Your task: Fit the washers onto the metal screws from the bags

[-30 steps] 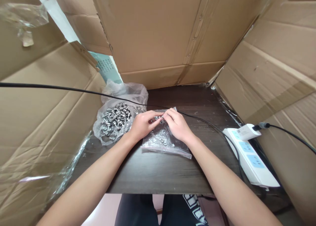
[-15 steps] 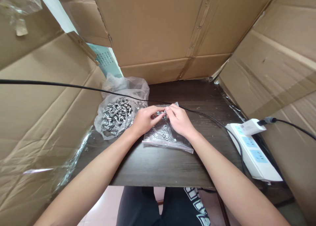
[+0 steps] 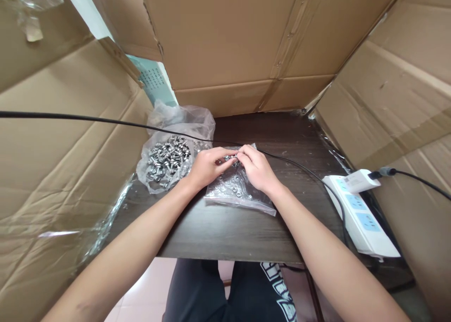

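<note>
Together, left hand (image 3: 206, 167) and right hand (image 3: 258, 169) pinch a small screw (image 3: 232, 158) above the clear bag (image 3: 237, 193).

A makeshift home packing station: a small dark bench (image 3: 246, 237) walled in by cardboard (image 3: 229, 40), with a bag of screws (image 3: 167, 160) and a power strip (image 3: 362, 216).

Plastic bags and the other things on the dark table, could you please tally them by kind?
Clear plastic bags: 2 (bag of screws, flat bag of washers)
White power strips: 1
White plugs: 1
Black cables across the table: 1
Total: 5
</note>
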The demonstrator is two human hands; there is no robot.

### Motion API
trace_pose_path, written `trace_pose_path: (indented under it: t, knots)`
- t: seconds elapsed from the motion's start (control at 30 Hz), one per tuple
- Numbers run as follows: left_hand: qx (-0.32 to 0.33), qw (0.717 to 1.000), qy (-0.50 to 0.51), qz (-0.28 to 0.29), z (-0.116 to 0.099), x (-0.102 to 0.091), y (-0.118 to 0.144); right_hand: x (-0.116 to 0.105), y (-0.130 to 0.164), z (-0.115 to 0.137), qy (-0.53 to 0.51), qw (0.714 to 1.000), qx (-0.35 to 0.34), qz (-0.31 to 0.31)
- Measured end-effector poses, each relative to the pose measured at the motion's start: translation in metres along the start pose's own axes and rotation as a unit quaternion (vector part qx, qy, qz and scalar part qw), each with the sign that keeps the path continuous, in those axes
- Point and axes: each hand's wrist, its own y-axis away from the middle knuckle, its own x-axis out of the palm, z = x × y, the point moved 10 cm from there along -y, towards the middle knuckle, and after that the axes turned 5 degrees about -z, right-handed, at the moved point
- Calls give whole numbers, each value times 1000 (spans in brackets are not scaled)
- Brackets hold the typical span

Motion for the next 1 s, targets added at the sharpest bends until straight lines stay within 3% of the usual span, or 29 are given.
trace_pose_path:
  t: [0.47,1.0]
  knots:
    - [0,1000,-9,5,0,1,1,2,0,-1,12,1000,1,19]
    - [11,1000,-4,0,-3,2,1,1,0,-4,-2,1000,5,-4]
